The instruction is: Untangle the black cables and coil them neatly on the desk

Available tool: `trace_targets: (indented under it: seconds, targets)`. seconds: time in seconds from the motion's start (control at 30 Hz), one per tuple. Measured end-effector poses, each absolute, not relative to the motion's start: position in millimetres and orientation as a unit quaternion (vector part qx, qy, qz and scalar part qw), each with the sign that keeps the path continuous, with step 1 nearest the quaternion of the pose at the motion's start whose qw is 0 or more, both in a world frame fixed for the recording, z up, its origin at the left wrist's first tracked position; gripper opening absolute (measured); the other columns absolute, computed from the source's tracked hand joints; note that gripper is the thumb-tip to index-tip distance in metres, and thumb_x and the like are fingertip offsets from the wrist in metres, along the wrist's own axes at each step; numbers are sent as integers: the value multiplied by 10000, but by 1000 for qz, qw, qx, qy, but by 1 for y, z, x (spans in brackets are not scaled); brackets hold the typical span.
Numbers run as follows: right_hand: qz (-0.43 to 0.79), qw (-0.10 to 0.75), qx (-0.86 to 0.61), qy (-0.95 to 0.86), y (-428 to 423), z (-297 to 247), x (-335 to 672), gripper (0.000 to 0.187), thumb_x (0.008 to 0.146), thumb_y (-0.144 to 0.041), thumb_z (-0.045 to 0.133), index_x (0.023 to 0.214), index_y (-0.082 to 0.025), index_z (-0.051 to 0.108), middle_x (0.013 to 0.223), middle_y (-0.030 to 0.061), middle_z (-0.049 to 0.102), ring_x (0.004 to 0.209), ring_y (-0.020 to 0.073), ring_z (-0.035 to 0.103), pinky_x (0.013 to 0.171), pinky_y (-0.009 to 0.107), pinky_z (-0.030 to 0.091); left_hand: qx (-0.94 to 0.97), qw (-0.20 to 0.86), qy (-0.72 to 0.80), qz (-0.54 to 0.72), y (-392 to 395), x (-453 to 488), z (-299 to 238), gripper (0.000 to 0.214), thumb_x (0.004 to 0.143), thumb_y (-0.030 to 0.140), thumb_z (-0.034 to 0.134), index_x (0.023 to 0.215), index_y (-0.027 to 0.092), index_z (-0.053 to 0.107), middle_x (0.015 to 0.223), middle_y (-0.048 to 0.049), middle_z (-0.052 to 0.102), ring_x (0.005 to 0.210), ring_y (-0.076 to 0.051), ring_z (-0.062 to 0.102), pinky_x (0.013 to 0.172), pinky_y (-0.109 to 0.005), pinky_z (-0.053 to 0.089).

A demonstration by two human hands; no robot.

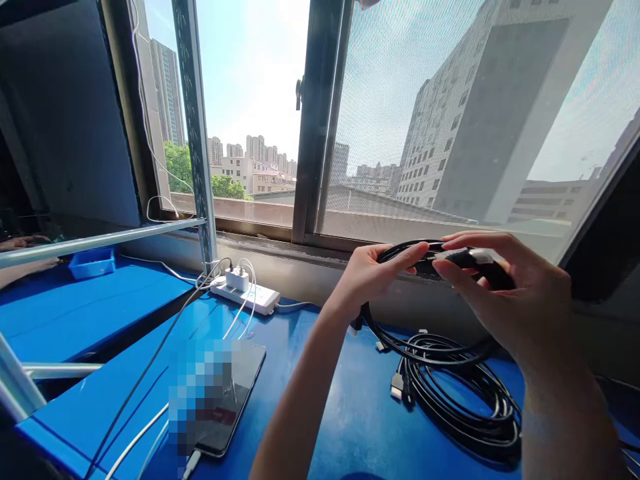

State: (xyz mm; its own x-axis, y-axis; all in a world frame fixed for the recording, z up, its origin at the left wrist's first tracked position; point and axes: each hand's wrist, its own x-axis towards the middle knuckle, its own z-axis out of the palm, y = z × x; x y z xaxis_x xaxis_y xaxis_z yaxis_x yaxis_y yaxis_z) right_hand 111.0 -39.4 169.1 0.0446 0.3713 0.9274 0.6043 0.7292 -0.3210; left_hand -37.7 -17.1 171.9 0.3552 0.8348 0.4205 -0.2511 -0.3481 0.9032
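Observation:
Above the blue tabletop (350, 413), my left hand (380, 270) grips a coiled black cable (413, 248) between thumb and fingers. My right hand (530, 293) is closed around the other side of the same bundle, where a dark part with a pale, shiny patch shows between thumb and fingers. Loops of the held cable hang down below both hands. Under them on the table lies a pile of coiled black cables (465, 427) with a metal-ended plug (397, 387) at its left side. Some fingertips are hidden behind the cable.
A phone (240, 393), partly blurred out, lies left of my forearm with a white charging plug (191, 463) at its end. Behind it sits a white power strip (267, 301) with chargers and wires. A metal rack (204, 153), a blue tray (93, 263) and a window (320, 120) stand beyond.

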Motion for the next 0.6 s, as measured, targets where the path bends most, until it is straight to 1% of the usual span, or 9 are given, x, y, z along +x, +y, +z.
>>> trace_targets:
  seconds: [0.1, 0.3, 0.47, 0.6]
  targets:
    - [-108, 620, -338, -700, -39, 169, 114, 305, 721, -537, 684, 812, -249, 646, 886, 17, 670, 512, 97, 536, 344, 201, 366, 628, 543, 239, 503, -18, -37, 174, 388, 753, 465, 634, 580, 144, 500, 432, 103, 290, 381, -5, 199, 385, -180, 121]
    - [-145, 620, -400, -660, -35, 170, 118, 378, 728, -609, 630, 790, -237, 639, 756, 10, 669, 491, 122, 558, 397, 230, 408, 597, 583, 244, 493, -13, -28, 172, 379, 785, 472, 620, 636, 128, 566, 407, 114, 241, 358, -7, 164, 391, -193, 72]
    - [-164, 616, -437, -635, -28, 165, 125, 414, 756, -628, 577, 801, -221, 642, 706, 16, 669, 500, 140, 572, 445, 253, 417, 587, 596, 234, 495, -9, -19, 168, 368, 771, 474, 645, 663, 126, 592, 403, 112, 257, 348, -12, 186, 382, -186, 89]
    - [-159, 617, -434, -637, -32, 168, 129, 415, 751, -625, 574, 791, -219, 651, 690, 4, 663, 486, 121, 555, 440, 239, 407, 589, 599, 229, 492, -9, -14, 169, 312, 823, 398, 597, 664, 130, 583, 379, 111, 265, 327, -19, 186, 361, -176, 115]
